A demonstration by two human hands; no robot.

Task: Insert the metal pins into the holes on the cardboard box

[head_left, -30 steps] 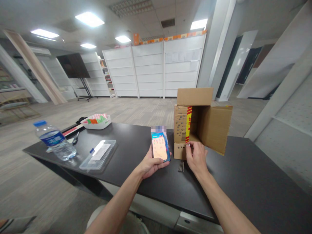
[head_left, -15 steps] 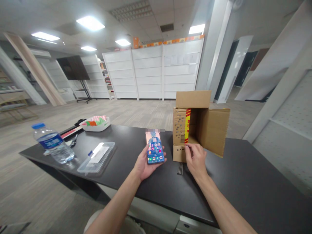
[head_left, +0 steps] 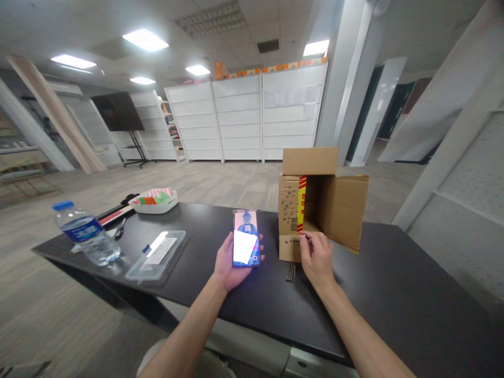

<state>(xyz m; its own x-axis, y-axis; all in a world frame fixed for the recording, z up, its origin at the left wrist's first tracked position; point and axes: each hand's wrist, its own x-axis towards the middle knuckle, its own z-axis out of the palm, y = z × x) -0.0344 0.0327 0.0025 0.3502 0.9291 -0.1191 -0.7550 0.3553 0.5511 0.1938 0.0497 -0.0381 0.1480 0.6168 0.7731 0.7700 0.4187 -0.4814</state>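
A smartphone [head_left: 247,226] with a lit screen lies in my left hand [head_left: 227,264], whose fingers wrap round its right edge. A white patch covers part of the lower screen, and a blue seated figure shows above it. My right hand [head_left: 318,258] has thumb and forefinger pinched at the lower front of an open cardboard box [head_left: 348,210]; whatever is between the fingertips is too small to make out. Dark dots and holes mark the box's left front panel, beside red and yellow tape. Several thin metal nails or screws [head_left: 290,273] lie on the table below the box.
On the dark table [head_left: 401,294] stand a water bottle [head_left: 84,231] and a white basket [head_left: 157,206] with colourful packets, at the left. A clear plastic case [head_left: 157,257] lies nearer my left arm, and a pen [head_left: 120,229] lies behind the bottle.
The phone's screen has gone from rows of app icons to a bright white patch over the lower part. My left hand has shifted slightly left with the phone; my right hand has hardly moved.
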